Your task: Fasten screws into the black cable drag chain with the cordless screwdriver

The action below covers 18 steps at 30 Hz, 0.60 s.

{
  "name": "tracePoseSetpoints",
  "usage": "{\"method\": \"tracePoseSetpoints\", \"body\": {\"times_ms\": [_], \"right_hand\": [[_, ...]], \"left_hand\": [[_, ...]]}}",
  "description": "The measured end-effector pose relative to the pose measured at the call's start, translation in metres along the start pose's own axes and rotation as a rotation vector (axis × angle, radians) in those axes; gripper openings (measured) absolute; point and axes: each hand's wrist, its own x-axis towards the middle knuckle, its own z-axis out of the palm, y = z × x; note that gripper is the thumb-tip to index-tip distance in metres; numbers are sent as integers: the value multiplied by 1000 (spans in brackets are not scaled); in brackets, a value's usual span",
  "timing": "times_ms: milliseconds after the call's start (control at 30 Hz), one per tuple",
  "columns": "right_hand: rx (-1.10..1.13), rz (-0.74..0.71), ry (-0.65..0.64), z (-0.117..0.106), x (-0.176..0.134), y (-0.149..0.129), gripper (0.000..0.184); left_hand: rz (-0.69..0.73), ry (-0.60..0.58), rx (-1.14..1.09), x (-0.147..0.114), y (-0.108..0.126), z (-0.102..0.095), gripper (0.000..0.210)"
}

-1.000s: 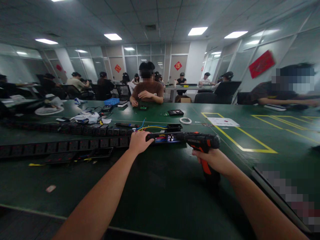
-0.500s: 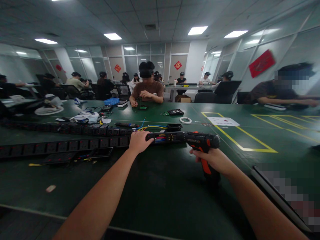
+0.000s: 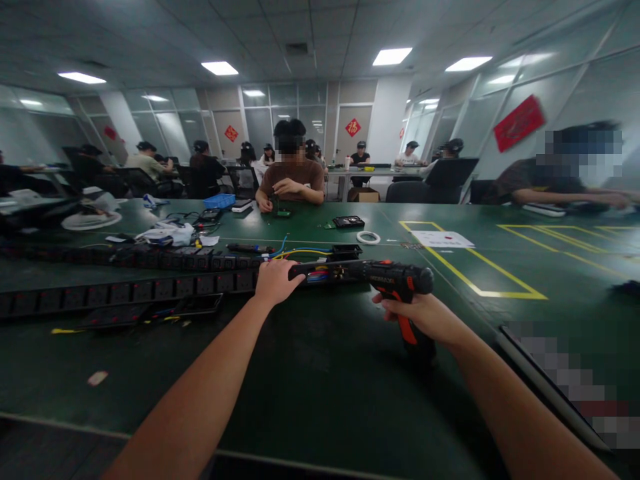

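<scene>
My left hand [image 3: 274, 281] is wrapped over a long black power strip [image 3: 173, 287] with a row of sockets, close to its right end. Just right of that hand, the strip's open section shows coloured wires and brass-coloured parts. In my right hand [image 3: 425, 317] is a black and orange cordless drill [image 3: 397, 277], held by its grip and pointing left along the strip. Its front end lies at the open section; whether the bit touches anything I cannot tell. Blue and yellow wires [image 3: 306, 252] run behind the strip to a small black housing [image 3: 347, 251].
A second socket strip [image 3: 135, 257] lies behind the first. Loose black panels [image 3: 117, 316] rest in front of it at left. A white ring [image 3: 369, 238], a paper sheet [image 3: 443, 239] and yellow tape outlines are farther back. A co-worker [image 3: 290, 173] sits opposite.
The whole view has shifted slightly left and up. Both hands keep their holds, and the drill stays in nearly the same place against the strip.
</scene>
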Motion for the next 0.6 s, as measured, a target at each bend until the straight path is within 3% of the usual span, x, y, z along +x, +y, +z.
{"method": "tracePoseSetpoints", "body": {"times_ms": [200, 600], "right_hand": [[-152, 33, 15, 1, -2, -4, 33], [-207, 19, 18, -1, -1, -1, 32]], "left_hand": [[-3, -1, 0, -1, 1, -1, 45], [-18, -27, -5, 0, 0, 0, 47]]}}
